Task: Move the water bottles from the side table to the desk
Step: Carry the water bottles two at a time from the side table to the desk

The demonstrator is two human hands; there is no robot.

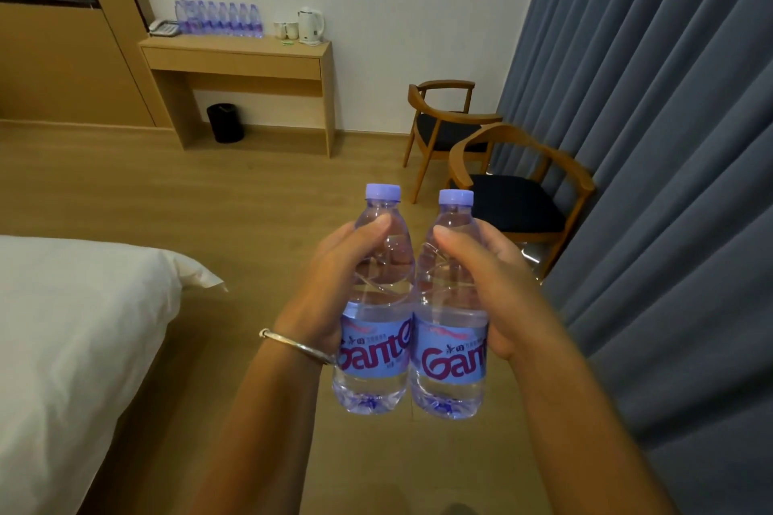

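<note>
My left hand grips one clear water bottle with a purple cap and blue label, held upright in front of me. Beside it, touching, a second identical bottle is gripped by my right hand. Far ahead against the wall stands a wooden desk. A row of several matching bottles stands on its left half.
On the desk also sit a phone, two cups and a white kettle. A black bin is under it. Two wooden chairs stand by the blue curtain on the right. A white bed fills the left.
</note>
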